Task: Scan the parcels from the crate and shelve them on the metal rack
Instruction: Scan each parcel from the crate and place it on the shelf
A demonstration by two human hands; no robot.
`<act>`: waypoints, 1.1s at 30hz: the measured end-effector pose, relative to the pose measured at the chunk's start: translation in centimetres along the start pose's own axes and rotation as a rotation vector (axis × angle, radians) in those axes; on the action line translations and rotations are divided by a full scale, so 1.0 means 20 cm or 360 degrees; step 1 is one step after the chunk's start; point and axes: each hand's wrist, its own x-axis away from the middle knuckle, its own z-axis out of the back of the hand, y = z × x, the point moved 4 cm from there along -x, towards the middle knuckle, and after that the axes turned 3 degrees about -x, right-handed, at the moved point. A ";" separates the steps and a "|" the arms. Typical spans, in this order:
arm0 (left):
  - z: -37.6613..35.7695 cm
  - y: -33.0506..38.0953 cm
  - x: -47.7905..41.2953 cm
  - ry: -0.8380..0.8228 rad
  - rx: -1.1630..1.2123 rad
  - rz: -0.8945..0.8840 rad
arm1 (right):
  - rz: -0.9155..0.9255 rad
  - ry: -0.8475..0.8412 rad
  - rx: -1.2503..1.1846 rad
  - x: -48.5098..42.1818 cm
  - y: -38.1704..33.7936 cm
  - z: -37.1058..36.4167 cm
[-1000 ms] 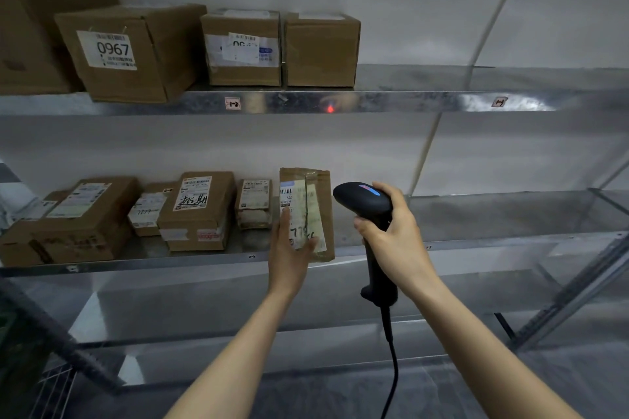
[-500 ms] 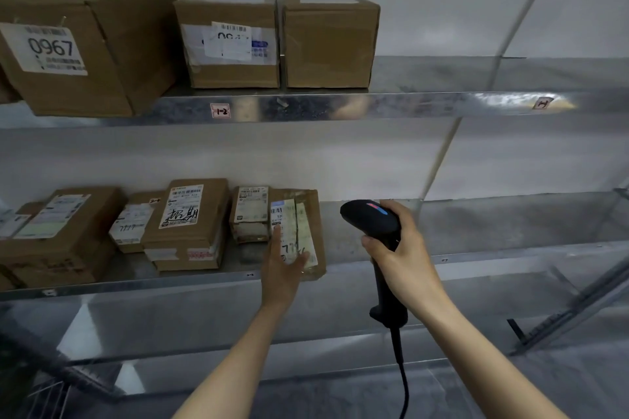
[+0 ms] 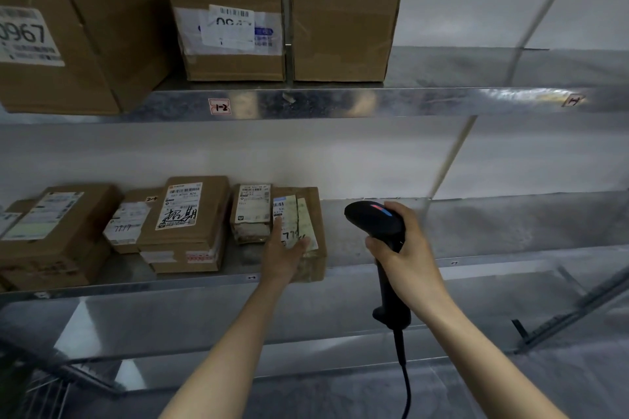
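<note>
A flat brown parcel [image 3: 311, 211] with a white and pale green label lies on the middle shelf of the metal rack [image 3: 374, 102], beside a small labelled box [image 3: 251, 213]. My left hand [image 3: 284, 253] rests on the parcel with straight fingers over its label and front edge. To the right, my right hand [image 3: 406, 262] grips the handle of a black corded barcode scanner [image 3: 374, 219], its head pointing left in front of the shelf.
More brown boxes [image 3: 185, 221] fill the left of the middle shelf. The top shelf holds three larger cartons [image 3: 342, 32], one marked 0967. A wire crate [image 3: 41, 391] shows at the bottom left. Both shelves are bare metal to the right.
The parcel has gone from standing upright in my left hand to lying flat on the middle shelf. The view has moved closer to the rack. The scanner's red dot on the top shelf edge is gone.
</note>
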 end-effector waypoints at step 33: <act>-0.07 -0.03 0.02 0.0370 -0.1403 -0.0369 | -0.0065 -0.0009 -0.0057 -0.03 0.08 -0.02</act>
